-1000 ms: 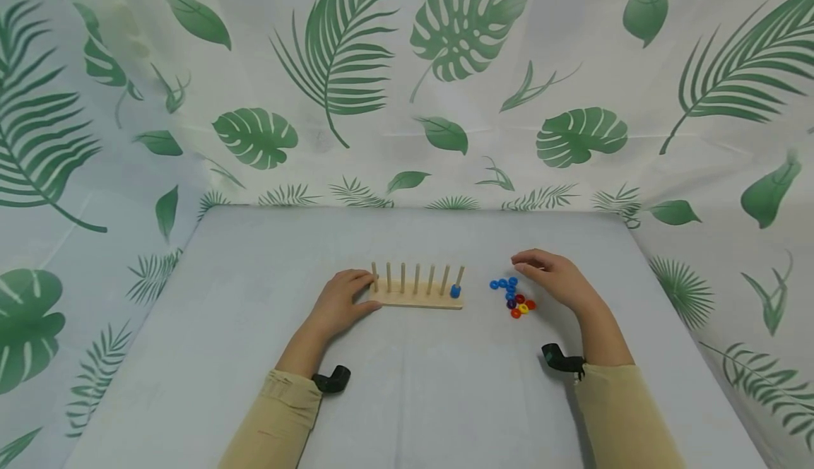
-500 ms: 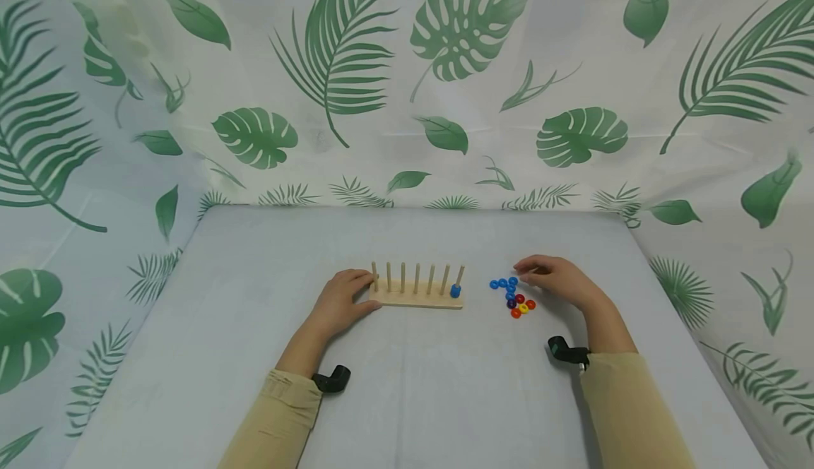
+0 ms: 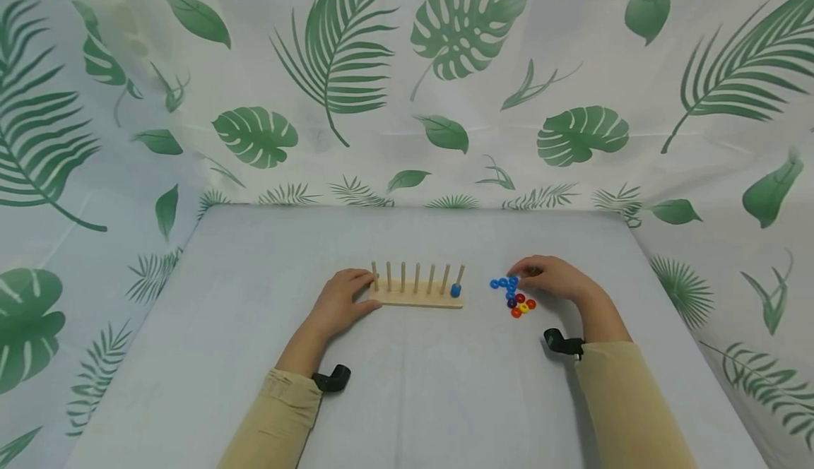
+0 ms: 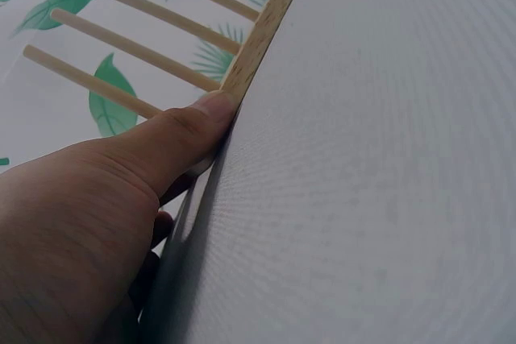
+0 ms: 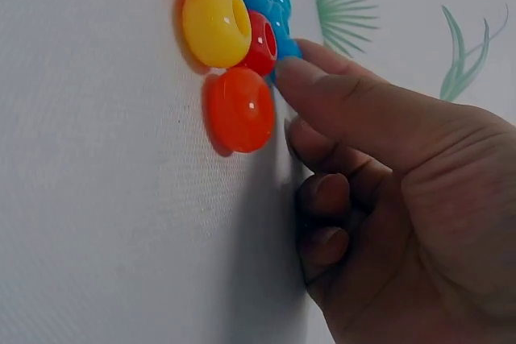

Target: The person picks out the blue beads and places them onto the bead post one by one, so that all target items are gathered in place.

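A wooden peg rack (image 3: 416, 299) with a row of upright pegs stands mid-table. Blue beads (image 3: 456, 291) sit low on its rightmost peg. My left hand (image 3: 340, 303) grips the rack's left end, thumb against the front edge in the left wrist view and fingers behind. Right of the rack lies a cluster of loose beads. My right hand (image 3: 552, 277) is at its far side, thumb and index finger pinching a blue bead (image 3: 513, 281). In the right wrist view, an orange bead (image 5: 241, 110), a yellow bead (image 5: 216, 25) and a red bead (image 5: 260, 44) lie beside the thumb.
A white cloth covers the table (image 3: 407, 384). Behind it and at the sides hangs a leaf-printed curtain (image 3: 381, 151). Black wrist cameras (image 3: 332, 378) are strapped at both sleeves.
My right hand first drew back slightly toward me, then moved left, its fingertips coming onto the far blue bead. My left hand and the rack have stayed put.
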The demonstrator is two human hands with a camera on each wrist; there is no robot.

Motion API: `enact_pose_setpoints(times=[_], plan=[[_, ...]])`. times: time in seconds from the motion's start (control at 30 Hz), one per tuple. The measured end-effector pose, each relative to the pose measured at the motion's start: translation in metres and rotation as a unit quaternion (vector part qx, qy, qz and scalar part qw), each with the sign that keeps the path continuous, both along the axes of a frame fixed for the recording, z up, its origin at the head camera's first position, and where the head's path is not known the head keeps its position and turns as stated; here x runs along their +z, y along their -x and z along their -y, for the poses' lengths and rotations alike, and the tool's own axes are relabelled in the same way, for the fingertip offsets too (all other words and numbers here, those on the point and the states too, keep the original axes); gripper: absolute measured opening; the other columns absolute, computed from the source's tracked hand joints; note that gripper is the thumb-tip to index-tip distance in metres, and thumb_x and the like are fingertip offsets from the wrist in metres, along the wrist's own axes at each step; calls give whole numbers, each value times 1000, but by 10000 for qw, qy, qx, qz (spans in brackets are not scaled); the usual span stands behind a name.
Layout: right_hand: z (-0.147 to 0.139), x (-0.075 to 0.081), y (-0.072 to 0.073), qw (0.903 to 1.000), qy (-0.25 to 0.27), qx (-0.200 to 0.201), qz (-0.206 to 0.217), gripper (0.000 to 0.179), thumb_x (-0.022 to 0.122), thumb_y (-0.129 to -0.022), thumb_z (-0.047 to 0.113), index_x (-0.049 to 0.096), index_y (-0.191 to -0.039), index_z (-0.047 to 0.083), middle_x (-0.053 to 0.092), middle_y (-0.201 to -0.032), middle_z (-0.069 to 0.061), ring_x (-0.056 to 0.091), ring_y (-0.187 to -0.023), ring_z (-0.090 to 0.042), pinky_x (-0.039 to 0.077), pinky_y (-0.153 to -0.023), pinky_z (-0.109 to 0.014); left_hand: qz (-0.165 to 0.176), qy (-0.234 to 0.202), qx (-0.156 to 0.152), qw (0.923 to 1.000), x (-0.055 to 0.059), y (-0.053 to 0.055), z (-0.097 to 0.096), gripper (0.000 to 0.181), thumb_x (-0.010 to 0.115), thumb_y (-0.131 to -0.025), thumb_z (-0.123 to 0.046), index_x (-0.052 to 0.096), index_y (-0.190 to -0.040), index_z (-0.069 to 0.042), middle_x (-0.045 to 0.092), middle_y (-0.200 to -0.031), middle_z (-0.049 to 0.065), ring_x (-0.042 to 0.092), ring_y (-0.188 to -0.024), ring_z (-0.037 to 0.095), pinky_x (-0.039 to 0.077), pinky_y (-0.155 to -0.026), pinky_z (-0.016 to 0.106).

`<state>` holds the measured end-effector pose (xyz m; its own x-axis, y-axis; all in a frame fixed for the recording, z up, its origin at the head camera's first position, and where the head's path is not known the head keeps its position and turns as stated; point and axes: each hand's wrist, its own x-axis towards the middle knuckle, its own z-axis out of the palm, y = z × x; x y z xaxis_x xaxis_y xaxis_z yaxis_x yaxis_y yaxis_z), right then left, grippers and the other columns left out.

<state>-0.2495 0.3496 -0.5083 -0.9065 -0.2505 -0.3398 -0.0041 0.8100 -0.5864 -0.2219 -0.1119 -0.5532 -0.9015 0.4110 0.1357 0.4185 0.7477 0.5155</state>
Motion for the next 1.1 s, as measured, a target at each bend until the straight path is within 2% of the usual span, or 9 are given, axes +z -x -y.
enact_pose_setpoints(times=[0.33,0.63,1.1], plan=[[2,-3,-2,9997,-22,-235,-85,21,67,-94,26,67,-114,20,55,-100,-6,50,-99,-25,44,-80,-32,32,17,34,10000,0,1,-1,60,73,-88,-43,58,-139,-15,57,-140,5,46,-137,30,37,-116,51],[2,-5,-4,9996,-44,-221,-173,21,66,-95,26,68,-115,22,55,-101,-6,49,-100,-24,44,-82,-33,11,13,-5,10000,3,-1,-1,61,74,-87,-42,58,-138,-14,58,-138,7,47,-136,31,37,-116,50],[1,-8,-8,9983,-37,-479,-321,28,67,-94,38,66,-113,19,60,-104,-7,52,-99,-25,47,-83,-34,5,-12,11,10000,3,-2,-1,60,74,-87,-42,58,-139,-15,58,-138,6,47,-136,30,37,-116,50]])
